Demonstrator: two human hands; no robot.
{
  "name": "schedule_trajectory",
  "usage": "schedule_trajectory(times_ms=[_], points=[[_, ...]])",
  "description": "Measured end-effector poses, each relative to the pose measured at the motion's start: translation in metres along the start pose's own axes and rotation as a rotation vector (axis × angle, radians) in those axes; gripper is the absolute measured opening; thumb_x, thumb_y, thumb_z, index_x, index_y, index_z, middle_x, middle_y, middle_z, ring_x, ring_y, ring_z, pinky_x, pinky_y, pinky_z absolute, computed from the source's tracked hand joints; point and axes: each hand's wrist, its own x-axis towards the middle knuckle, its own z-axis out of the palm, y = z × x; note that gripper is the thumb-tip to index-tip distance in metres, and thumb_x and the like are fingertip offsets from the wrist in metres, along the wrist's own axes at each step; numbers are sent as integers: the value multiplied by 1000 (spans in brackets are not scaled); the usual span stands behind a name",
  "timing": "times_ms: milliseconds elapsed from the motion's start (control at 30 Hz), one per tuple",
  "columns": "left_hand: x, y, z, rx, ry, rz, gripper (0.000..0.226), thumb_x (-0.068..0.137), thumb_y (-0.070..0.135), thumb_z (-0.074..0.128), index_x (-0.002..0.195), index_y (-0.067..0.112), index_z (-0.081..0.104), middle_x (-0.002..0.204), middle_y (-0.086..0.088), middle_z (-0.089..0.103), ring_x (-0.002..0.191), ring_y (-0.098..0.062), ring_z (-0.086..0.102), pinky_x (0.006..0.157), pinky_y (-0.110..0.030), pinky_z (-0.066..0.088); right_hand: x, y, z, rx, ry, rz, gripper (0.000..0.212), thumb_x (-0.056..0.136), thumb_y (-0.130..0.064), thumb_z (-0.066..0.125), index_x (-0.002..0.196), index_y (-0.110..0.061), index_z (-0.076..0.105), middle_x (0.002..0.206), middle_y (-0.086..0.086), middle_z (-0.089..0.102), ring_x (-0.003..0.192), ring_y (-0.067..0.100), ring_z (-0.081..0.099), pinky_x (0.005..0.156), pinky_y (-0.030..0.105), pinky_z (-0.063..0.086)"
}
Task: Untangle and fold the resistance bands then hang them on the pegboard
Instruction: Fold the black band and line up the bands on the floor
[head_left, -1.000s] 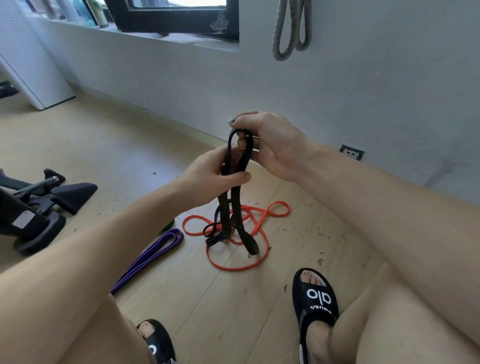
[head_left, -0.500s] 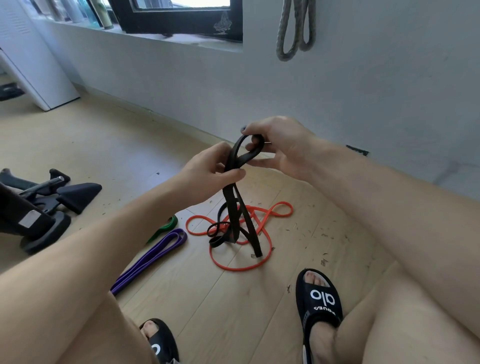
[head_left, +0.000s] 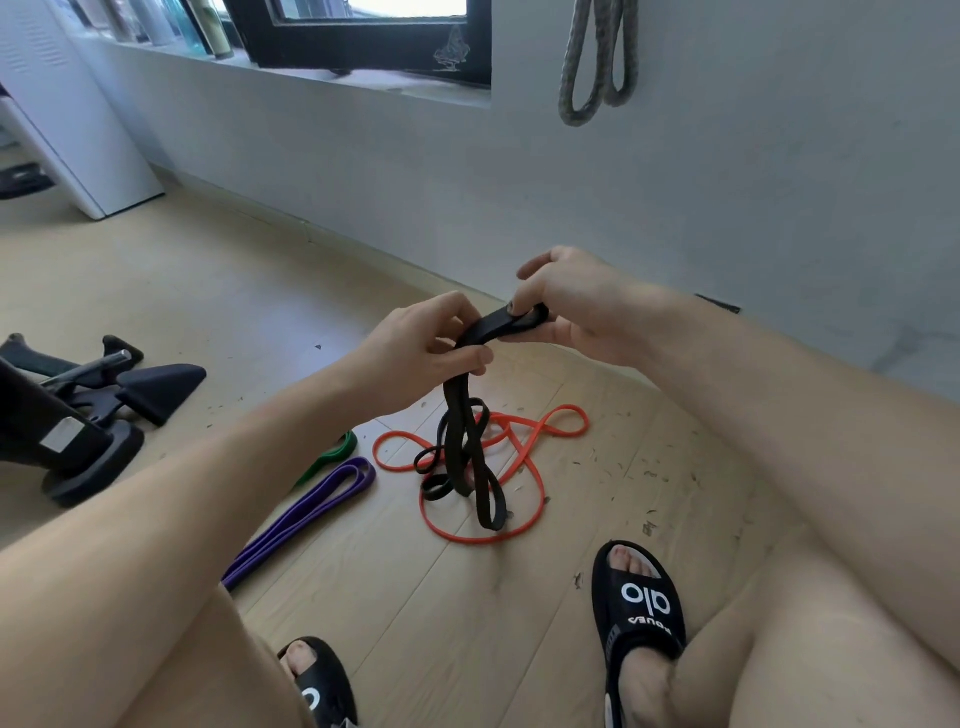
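Observation:
A black resistance band (head_left: 462, 441) hangs in folded loops between my hands, its lower ends dangling over the floor. My left hand (head_left: 421, 348) grips the strands just below the top bend. My right hand (head_left: 576, 306) pinches the top loop and bends it over toward the right. An orange band (head_left: 524, 447) lies in tangled loops on the wooden floor beneath. A folded purple band (head_left: 306, 512) lies to the left of it, and a green band (head_left: 332, 454) peeks out behind my left forearm. A grey band (head_left: 597, 62) hangs on the wall above.
Black exercise equipment (head_left: 78, 410) sits on the floor at left. A white cabinet (head_left: 78, 135) stands by the window sill with bottles (head_left: 202, 26). My feet in black slides (head_left: 639, 608) rest on the floor (head_left: 467, 623) near the bands. Small debris is scattered around.
Both hands have lowered. The right hand has bent the black band's top loop from upright down to a flat, sideways lie. The left hand has kept its grip below.

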Motion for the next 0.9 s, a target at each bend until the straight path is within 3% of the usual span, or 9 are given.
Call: schedule_trajectory(times_ms=[67,167,300,400,467,567,633,767,900], points=[[0,0,1,62,-27,-5,15,95,23,73,97,26,58,93,5,78,83,-5,74,79,-23,57,0,1,1,-212,24,-35,42,89,4,61,126,-9,49,110,13,53,95,27,65,86,41,62],[0,4,4,180,-48,9,15,95,24,73,94,26,58,82,12,72,70,5,66,63,-8,46,-3,-4,5,-648,107,-276,46,86,-8,62,129,-20,50,112,3,59,103,21,61,90,39,56],[3,12,12,239,-24,31,14,92,20,74,85,24,62,74,18,64,63,13,60,60,-4,42,-12,-6,27,-817,100,-579,29,98,-18,51,127,-21,55,107,0,66,98,18,61,87,33,50],[5,10,11,153,29,6,19,86,15,77,71,21,67,62,13,67,59,7,60,64,-17,46,-7,6,35,-920,-7,-407,34,108,-41,32,118,-20,57,104,4,67,96,24,62,84,37,47],[3,6,6,40,-16,16,11,86,12,78,80,21,74,75,13,76,77,0,71,77,-26,55,-2,12,31,-889,-65,-270,49,107,-53,21,103,-21,59,88,2,69,77,18,66,74,32,45],[-4,5,2,-91,-42,42,15,88,8,79,97,18,75,91,0,80,92,-19,76,90,-35,60,2,12,28,-868,-63,-258,56,109,-51,19,80,-21,57,66,2,65,47,5,57,52,20,41],[-4,7,2,-92,-27,52,14,87,13,80,98,19,73,90,-1,79,88,-18,77,88,-34,60,4,9,29,-884,-42,-291,56,110,-48,21,75,-21,55,67,0,63,55,5,57,54,22,37],[-2,9,2,102,19,62,21,84,17,80,94,23,63,78,11,70,68,5,62,68,-9,46,10,6,33,-910,-23,-289,52,110,-46,26,87,-16,61,87,2,64,82,19,58,72,32,39],[1,3,-3,126,37,46,21,87,23,77,99,18,60,81,8,70,72,3,68,72,-18,51,16,-4,26,-778,84,-334,24,102,-35,54,90,-16,62,75,-3,61,66,10,59,58,26,40]])
